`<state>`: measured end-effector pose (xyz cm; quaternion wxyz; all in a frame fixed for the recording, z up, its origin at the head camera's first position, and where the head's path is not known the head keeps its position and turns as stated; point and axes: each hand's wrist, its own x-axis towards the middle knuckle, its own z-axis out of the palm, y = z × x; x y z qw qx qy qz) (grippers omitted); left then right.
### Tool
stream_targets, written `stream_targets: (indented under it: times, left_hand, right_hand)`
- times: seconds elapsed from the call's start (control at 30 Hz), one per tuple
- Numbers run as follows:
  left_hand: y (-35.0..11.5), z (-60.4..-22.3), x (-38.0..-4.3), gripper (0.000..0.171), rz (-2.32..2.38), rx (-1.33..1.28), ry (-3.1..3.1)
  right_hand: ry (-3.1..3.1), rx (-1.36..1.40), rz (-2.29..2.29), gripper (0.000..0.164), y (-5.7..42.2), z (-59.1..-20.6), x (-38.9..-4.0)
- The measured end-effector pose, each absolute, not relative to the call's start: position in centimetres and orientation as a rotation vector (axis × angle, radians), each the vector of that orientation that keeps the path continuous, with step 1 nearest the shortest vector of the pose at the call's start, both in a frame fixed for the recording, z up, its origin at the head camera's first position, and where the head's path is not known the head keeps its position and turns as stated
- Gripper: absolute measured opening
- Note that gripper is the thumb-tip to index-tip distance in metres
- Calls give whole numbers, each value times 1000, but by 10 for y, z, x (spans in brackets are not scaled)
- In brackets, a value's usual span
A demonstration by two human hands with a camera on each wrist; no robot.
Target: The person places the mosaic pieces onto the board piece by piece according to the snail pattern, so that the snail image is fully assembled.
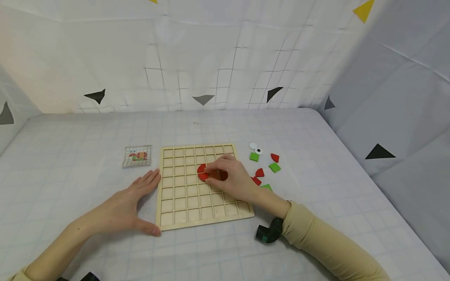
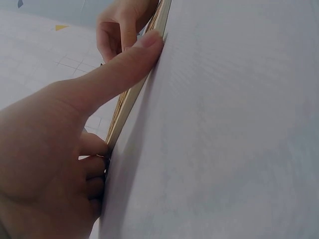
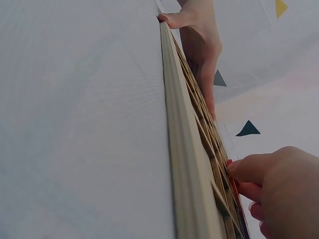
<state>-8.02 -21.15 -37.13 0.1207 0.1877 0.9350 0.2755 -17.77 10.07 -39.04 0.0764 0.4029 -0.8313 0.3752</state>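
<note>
White table (image 1: 211, 253), wooden board (image 1: 180, 192) on it; left hand (image 1: 123, 207) spread wide, touching the board's left edge; right hand (image 1: 235, 179) pinching a red piece (image 1: 201, 175) on the board; picture card (image 1: 137, 156) left of it, green bits (image 1: 275, 167) on the right

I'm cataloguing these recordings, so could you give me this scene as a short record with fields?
main item: wooden grid board, flat on the table
left hand: thumb and fingers touching the board's left edge
right hand: over the board, fingertips at red pieces
left of board: picture card
right of board: loose red pieces, green pieces, white disc, black-dotted disc
exact piece count: uncertain, some partly hidden
</note>
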Motion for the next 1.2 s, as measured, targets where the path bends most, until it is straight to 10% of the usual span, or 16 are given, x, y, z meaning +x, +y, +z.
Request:
stream_targets:
  times: [1.2]
  left_hand:
    - [-211,-374,-81,140,785,527,2733]
  right_hand:
    - [-2481,1219,1147,19,101,-393,-179]
